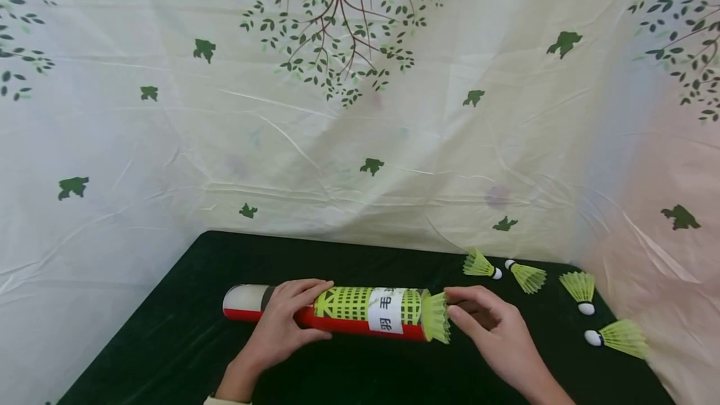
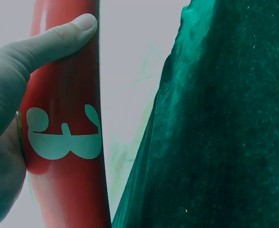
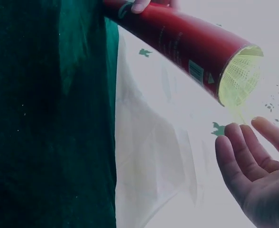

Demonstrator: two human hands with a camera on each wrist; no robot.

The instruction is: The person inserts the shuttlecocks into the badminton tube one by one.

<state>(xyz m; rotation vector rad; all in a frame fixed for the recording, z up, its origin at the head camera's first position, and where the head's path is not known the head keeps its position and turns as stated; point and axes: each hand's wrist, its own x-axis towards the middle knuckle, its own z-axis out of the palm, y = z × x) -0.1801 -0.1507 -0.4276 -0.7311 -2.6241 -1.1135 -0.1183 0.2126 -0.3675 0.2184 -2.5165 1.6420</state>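
Observation:
My left hand (image 1: 289, 317) grips a red, white and yellow-green shuttlecock tube (image 1: 343, 311), held nearly level above the dark cloth. In the left wrist view, the thumb lies across the tube's red side (image 2: 68, 190). From the tube's right-hand mouth sticks the yellow skirt of a shuttlecock (image 1: 436, 319); its cork is hidden inside. Close by the skirt's edge is my right hand (image 1: 500, 330), its fingers loosely bent. The right wrist view shows those fingertips (image 3: 232, 128) just at the skirt (image 3: 241, 78), with the thumb apart from them. Whether they touch it is hard to tell.
Several yellow shuttlecocks with white corks lie on the right of the dark green table cloth (image 1: 152, 342), among them one at the back (image 1: 478, 264) and one near the right edge (image 1: 621, 337). A pale curtain (image 1: 304, 161) with printed leaves hangs behind.

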